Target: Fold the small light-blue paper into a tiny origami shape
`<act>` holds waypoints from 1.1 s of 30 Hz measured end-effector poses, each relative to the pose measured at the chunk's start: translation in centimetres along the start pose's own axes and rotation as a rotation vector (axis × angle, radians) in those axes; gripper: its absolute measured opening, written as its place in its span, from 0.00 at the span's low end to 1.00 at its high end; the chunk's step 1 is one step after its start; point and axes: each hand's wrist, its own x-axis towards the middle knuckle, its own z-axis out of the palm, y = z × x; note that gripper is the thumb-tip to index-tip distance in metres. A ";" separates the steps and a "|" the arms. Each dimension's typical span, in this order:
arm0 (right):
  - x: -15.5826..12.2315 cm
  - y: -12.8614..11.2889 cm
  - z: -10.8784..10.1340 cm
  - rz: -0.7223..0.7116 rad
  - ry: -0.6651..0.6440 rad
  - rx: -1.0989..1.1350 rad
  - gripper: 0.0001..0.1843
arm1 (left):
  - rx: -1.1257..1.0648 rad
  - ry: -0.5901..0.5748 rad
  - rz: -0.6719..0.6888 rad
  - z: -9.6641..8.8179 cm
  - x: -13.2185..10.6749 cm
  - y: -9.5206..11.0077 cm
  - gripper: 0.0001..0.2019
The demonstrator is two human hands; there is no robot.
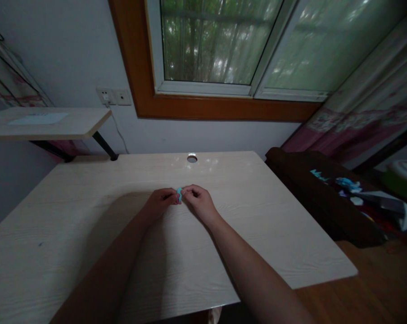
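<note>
Both my hands meet over the middle of a pale wooden desk (88, 216). My left hand (161, 200) and my right hand (198, 200) are each closed in a pinch on a small light-blue piece (179, 194), perhaps folded paper, held between their fingertips just above the desk top. Only a sliver of the piece shows between the fingers.
A round cable hole (192, 158) lies at the desk's far edge. A raised shelf (48, 122) with a sheet on it stands at the left, wall sockets (114, 96) behind it. A dark box (338, 198) with colourful bits sits at the right, below a curtain and window.
</note>
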 end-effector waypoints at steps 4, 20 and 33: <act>0.0 -0.1 0.0 0.013 0.005 0.013 0.12 | -0.015 0.008 0.026 0.0 0.1 0.0 0.17; 0.1 0.9 0.1 -0.022 0.020 -0.033 0.11 | 0.016 0.085 0.007 -0.2 0.1 -0.3 0.12; 0.0 0.8 0.1 -0.037 0.015 -0.055 0.12 | -0.024 0.078 0.021 -0.2 0.0 -0.2 0.11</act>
